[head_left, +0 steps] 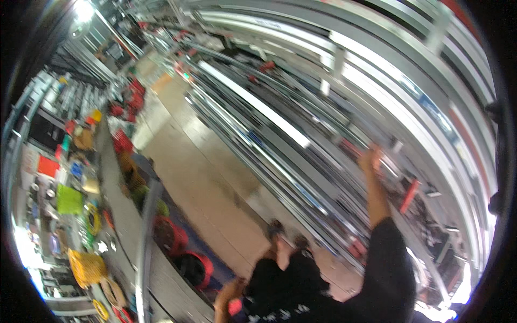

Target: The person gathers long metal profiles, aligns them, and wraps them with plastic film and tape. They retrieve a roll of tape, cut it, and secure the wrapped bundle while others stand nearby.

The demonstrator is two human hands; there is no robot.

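My right hand (370, 159) reaches out over a rack of long metal profiles (301, 177) on the right side. It is at the far side of the stack, close to the upright parts of the rack; blur hides whether its fingers grip anything. A bright white bar (253, 102) lies lengthwise on top of the stack, left of that hand. Low in the view, my left hand (230, 290) hangs beside my body, near the bench. Its fingers look bent, but they are too smeared to make out. No object shows clearly in it.
To the left runs a long grey bench (121, 210) cluttered with tools, a yellow basket (88, 267) and a green item (70, 199). Red buckets (202, 269) stand beneath its edge. A tiled floor aisle (210, 177) separates bench and rack. More long profiles (377, 70) fill upper shelves.
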